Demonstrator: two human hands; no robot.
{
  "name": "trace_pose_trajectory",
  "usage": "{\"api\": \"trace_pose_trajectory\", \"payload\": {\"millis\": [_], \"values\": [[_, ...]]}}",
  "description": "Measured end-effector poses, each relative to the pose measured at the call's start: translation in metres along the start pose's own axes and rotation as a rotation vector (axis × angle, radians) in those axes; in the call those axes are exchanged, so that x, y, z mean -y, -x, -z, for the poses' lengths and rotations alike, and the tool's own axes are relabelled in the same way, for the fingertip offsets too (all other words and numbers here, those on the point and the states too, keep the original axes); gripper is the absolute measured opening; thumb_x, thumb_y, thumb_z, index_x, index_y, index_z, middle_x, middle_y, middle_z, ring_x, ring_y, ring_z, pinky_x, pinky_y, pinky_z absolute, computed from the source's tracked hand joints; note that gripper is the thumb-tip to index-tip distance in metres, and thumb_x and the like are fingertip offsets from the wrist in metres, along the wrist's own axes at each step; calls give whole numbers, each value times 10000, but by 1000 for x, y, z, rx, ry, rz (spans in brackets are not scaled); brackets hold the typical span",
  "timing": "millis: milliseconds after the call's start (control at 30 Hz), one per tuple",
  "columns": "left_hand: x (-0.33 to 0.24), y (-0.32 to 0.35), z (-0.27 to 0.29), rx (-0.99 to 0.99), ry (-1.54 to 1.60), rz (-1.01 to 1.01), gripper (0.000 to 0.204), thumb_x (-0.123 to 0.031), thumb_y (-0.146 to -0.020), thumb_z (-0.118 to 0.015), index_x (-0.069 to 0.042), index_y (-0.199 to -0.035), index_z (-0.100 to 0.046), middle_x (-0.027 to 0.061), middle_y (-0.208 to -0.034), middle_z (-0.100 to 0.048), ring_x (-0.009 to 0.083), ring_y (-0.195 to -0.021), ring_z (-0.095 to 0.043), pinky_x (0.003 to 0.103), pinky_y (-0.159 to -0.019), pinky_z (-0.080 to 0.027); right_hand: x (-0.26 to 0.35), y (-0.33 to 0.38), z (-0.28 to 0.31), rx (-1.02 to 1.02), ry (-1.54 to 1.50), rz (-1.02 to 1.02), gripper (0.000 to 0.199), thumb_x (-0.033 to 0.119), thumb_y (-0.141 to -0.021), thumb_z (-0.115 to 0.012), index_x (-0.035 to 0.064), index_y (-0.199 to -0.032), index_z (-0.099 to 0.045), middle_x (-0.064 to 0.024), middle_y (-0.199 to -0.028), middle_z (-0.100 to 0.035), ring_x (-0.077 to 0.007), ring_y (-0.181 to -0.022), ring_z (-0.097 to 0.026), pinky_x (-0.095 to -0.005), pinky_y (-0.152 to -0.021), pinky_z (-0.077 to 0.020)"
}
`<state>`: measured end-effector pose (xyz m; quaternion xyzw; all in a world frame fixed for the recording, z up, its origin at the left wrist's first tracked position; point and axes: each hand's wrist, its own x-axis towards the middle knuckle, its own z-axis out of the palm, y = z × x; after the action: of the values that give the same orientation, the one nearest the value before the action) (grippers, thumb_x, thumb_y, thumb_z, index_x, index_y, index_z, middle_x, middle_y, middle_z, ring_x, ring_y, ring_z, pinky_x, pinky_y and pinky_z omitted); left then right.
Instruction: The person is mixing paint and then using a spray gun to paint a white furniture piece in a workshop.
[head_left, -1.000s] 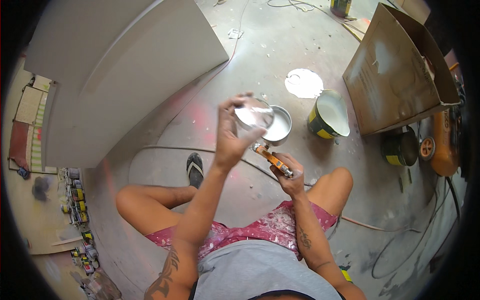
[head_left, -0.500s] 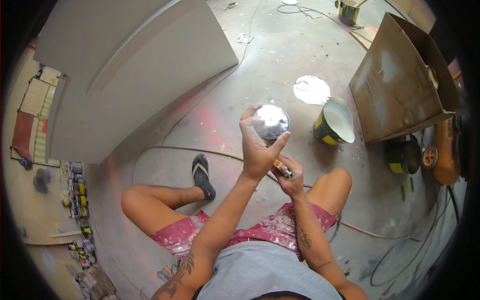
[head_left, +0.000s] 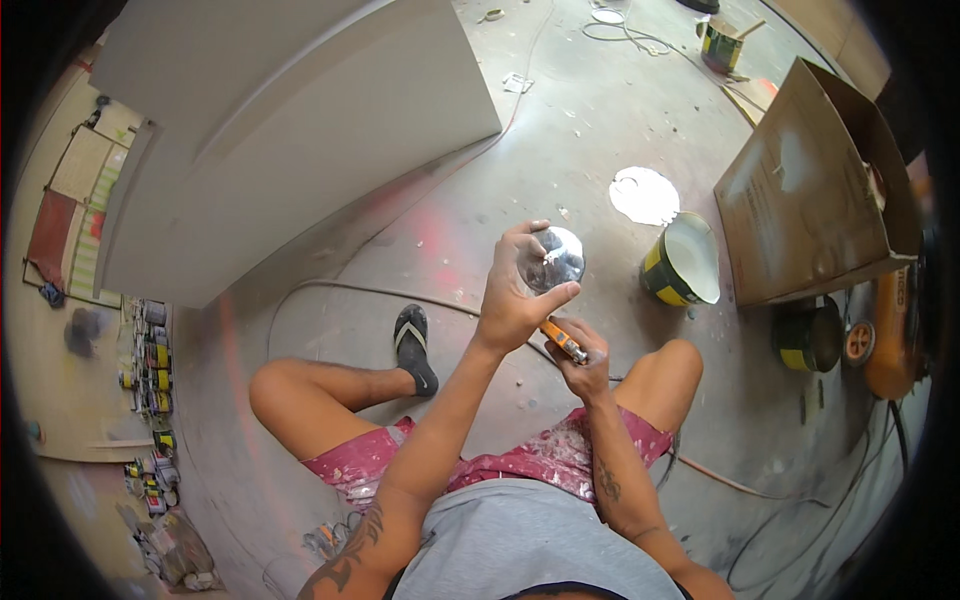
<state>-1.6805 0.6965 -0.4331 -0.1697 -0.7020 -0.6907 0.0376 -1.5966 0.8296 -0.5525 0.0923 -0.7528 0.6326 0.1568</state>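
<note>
In front of me, my left hand [head_left: 510, 308] is closed round the side of a shiny round metal cup [head_left: 563, 260], its thumb and fingers spread along the edge. Just below, my right hand [head_left: 589, 372] grips what looks like a paint spray gun [head_left: 563, 340] with an orange and silver body. The cup sits right beyond the gun's body; where the two join is hidden behind my left hand. Right of the cup stands a dark bucket of white paint [head_left: 688, 258], a white paint puddle [head_left: 645, 195] on the floor beyond it.
A large pale panel [head_left: 330, 160] stands at the left. A cardboard box [head_left: 800, 200] stands at the right, next to a dark bucket [head_left: 808, 335] and an orange tank [head_left: 893, 340]. A hose [head_left: 400, 293] runs across the floor. Several paint cans [head_left: 155, 360] line the left side.
The view has shifted slightly, so the floor things sit a little lower and to the right. My left fingers have moved slightly on the cup, which appears more tilted. Both hands keep their holds.
</note>
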Motion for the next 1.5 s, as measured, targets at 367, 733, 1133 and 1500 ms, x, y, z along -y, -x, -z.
{"api": "trace_pose_trajectory", "payload": {"millis": [367, 733, 1133, 1500], "values": [[13, 9, 76, 227, -71, 23, 697, -191, -735, -893, -119, -1261, -442, 138, -1502, -352, 243, -1368, -400, 407, -1148, -341, 5, -4, -21, 199, -40, -54, 325, 39, -785, -795, -3, -1098, -720, -176, -1031, -724, -312, -931, -709, -372, -844, -543], [51, 111, 123, -426, 39, 422, 442, -399, -1080, -464, -5, -1213, -611, 82, -985, -672, 177, -957, -651, 319, -873, -516, 26, -22, -69, 225, -206, 39, 330, 2, -828, -757, -10, -1153, -702, -148, -1018, -715, -227, -906, -689, -331, -827, -532], [88, 137, 163, -183, 5, 620, 593, -547, -1036, -446, -23, -939, -706, 13, -682, -542, 102, -611, -500, 277, -582, -432, 32, 2, -100, 279, -66, 86, 384, 48, -788, -820, 19, -1154, -709, -184, -1102, -717, -322, -976, -713, -383, -856, -555], [94, 137, 263, -29, -17, 620, 622, -583, -1028, -421, -46, -831, -666, -7, -677, -548, 104, -610, -504, 291, -581, -416, 81, 15, -201, 199, 20, 26, 374, 42, -802, -808, 11, -1160, -703, -176, -1089, -714, -303, -927, -715, -351, -826, -558]]}}
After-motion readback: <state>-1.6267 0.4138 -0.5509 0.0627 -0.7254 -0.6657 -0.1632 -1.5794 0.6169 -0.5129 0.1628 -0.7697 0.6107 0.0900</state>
